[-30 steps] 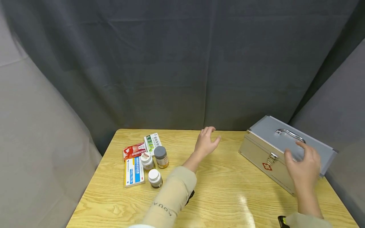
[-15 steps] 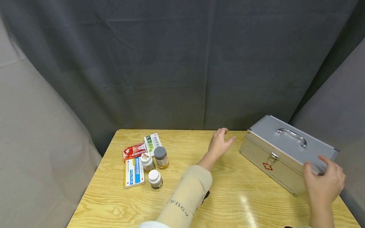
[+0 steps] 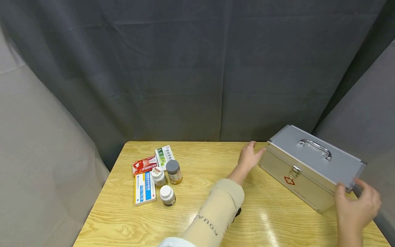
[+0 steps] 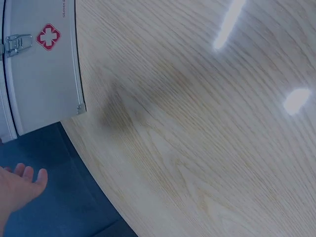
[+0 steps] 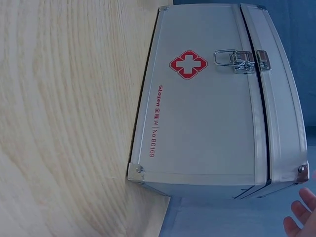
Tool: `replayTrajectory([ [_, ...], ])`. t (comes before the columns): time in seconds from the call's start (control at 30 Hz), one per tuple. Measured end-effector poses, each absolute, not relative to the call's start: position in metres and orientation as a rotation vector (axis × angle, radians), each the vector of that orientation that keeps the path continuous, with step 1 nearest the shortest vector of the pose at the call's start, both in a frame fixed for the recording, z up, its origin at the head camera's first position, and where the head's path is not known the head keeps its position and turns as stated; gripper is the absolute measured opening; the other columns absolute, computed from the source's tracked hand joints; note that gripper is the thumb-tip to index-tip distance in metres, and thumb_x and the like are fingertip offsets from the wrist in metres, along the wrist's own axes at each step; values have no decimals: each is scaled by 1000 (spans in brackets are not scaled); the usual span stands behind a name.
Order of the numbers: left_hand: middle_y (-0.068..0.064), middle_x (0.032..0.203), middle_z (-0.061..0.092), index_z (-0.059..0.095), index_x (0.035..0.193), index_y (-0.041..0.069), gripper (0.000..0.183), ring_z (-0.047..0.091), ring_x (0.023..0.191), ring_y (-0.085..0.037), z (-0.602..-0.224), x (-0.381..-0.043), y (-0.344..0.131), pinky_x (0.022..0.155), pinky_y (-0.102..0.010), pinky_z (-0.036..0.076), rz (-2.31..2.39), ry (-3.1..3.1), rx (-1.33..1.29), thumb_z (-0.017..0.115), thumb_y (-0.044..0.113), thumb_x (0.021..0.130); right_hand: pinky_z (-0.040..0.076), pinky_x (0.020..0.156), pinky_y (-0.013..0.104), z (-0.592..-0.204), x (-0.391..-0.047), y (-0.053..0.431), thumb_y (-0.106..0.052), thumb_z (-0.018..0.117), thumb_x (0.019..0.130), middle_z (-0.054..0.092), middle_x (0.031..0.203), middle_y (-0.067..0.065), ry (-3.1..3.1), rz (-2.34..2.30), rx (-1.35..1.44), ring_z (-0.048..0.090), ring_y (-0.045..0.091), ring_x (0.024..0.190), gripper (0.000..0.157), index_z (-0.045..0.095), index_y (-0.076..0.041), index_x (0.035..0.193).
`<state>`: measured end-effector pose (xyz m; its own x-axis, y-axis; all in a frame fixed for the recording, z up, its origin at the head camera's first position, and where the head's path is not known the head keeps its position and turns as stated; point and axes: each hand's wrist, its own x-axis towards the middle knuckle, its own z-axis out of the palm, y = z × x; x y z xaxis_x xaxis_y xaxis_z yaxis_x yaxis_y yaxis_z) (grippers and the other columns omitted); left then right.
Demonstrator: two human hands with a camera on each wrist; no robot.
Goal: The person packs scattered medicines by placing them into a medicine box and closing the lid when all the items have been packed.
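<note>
A silver metal first-aid case (image 3: 303,178) stands at the right of the table with its lid down. On its front are a latch (image 5: 242,61) and a red cross emblem (image 5: 188,64). My left hand (image 3: 249,157) is at the case's left end, fingers spread, thumb beside the corner. In the left wrist view the left hand (image 4: 20,190) shows beyond the case's end, fingers loosely bent. My right hand (image 3: 358,204) is at the front right corner, thumb and fingers apart. Its fingertips (image 5: 299,210) lie close to the lid's metal corner. Neither hand holds anything.
At the table's left lie a red box (image 3: 144,165), a green-and-white box (image 3: 165,157) and a blue-and-white medicine box (image 3: 145,188). Beside them stand two white-capped bottles (image 3: 167,195) and a grey-capped bottle (image 3: 174,172). A dark curtain (image 3: 172,75) hangs behind the table (image 3: 123,223).
My left hand has moved right to the case's left end. My right hand has moved right and down from over the lid to the case's right corner. The case has stayed put.
</note>
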<state>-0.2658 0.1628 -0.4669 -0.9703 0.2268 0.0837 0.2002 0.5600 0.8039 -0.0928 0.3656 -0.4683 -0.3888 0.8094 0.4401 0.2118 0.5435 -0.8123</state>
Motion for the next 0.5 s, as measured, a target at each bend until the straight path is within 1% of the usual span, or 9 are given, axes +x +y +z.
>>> replayTrajectory([
  [0.03, 0, 123, 56, 50, 127, 14, 50, 52, 112, -17, -466, -265, 165, 90, -28, 43, 1429, 2725, 357, 52, 46, 89, 24, 102, 38, -469, -92, 366, -19, 61, 76, 47, 114, -6, -1884, 848, -849, 38, 30, 121, 42, 60, -2, 115],
  [0.1, -1, 124, 55, 49, 129, 15, 52, 52, 113, -17, -466, -264, 170, 91, -29, 43, 1463, 2683, 318, 52, 47, 88, 24, 102, 41, -471, -91, 366, -20, 59, 77, 49, 115, -1, -1880, 846, -880, 38, 30, 120, 43, 58, -1, 116],
  [0.13, -2, 125, 55, 48, 130, 15, 53, 52, 113, -18, -465, -264, 172, 91, -30, 43, 1475, 2664, 292, 52, 47, 88, 24, 101, 41, -472, -91, 367, -21, 59, 78, 49, 115, -1, -1878, 853, -898, 38, 30, 120, 43, 58, -2, 117],
  [0.2, -3, 125, 55, 48, 131, 15, 55, 52, 114, -19, -466, -263, 177, 91, -30, 43, 1501, 2635, 238, 52, 49, 87, 24, 101, 41, -474, -90, 367, -22, 58, 79, 48, 110, -7, -1875, 864, -913, 38, 29, 118, 44, 57, -3, 118],
  [0.23, -3, 126, 55, 48, 131, 15, 54, 51, 115, -20, -459, -259, 177, 92, -31, 43, 1511, 2593, 189, 55, 45, 87, 24, 101, 41, -475, -90, 368, -23, 58, 79, 47, 108, -10, -1872, 871, -914, 38, 29, 117, 44, 56, -4, 118],
  [0.3, -4, 125, 56, 48, 131, 15, 55, 52, 114, -21, -459, -258, 181, 92, -32, 43, 1528, 2572, 149, 56, 46, 86, 24, 100, 39, -478, -89, 369, -23, 58, 79, 38, 100, -20, -1865, 885, -914, 39, 28, 115, 44, 56, -5, 119],
  [0.4, -5, 127, 54, 47, 133, 15, 57, 51, 116, -22, -457, -256, 187, 93, -33, 43, 1565, 2523, 116, 57, 45, 85, 26, 98, 34, -481, -88, 370, -25, 59, 79, 31, 93, -26, -1853, 916, -929, 43, 9, 103, 42, 56, -11, 119],
  [0.47, -4, 130, 52, 45, 134, 15, 57, 48, 119, -23, -456, -255, 190, 95, -33, 41, 1608, 2483, 114, 58, 43, 86, 27, 96, 30, -482, -88, 371, -25, 60, 80, 31, 92, -26, -1848, 939, -934, 38, -6, 93, 42, 55, -14, 119],
  [0.5, -4, 132, 50, 44, 135, 15, 58, 46, 121, -23, -456, -255, 191, 96, -34, 40, 1628, 2463, 118, 57, 42, 86, 28, 95, 27, -483, -88, 371, -26, 61, 80, 30, 92, -26, -1848, 950, -944, 33, -11, 89, 42, 54, -17, 120],
])
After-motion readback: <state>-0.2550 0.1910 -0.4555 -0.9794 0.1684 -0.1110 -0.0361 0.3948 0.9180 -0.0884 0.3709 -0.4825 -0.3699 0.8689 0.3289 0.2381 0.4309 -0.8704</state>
